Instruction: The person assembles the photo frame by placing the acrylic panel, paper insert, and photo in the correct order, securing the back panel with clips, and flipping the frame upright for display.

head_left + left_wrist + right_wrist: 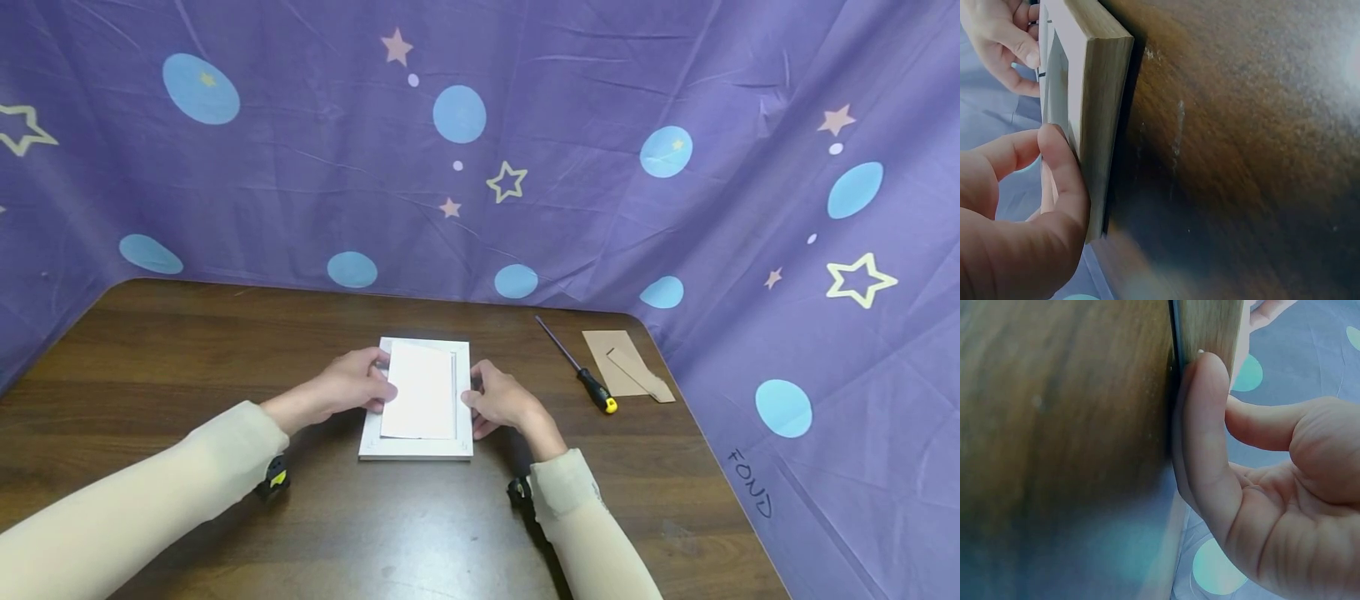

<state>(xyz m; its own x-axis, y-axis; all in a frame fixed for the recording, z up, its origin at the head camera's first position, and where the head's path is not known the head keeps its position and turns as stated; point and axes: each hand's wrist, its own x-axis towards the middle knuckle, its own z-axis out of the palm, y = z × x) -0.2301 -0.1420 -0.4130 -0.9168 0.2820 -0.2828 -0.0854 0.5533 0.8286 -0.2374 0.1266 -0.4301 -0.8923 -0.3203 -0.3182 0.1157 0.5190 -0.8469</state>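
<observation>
A white picture frame [416, 451] lies on the table, its wooden-toned side edge showing in both wrist views. Over its opening sits a plain white sheet [422, 392], off to the left, so that a strip of the recess shows along the right. My left hand [358, 381] pinches the left edge of the sheet between thumb and fingers. On the opposite side, my right hand [504, 400] grips the frame's right edge, with the thumb [1272, 422] at the face and the fingers [1210, 425] along the side. The sheet's underside is hidden.
To the right lies a screwdriver [596, 390] with a black and yellow handle. Beyond it is a brown board [611, 342] with a narrow flap-like piece [637, 372] on it. A purple patterned cloth [570, 208] hangs behind the brown wooden table [225, 333].
</observation>
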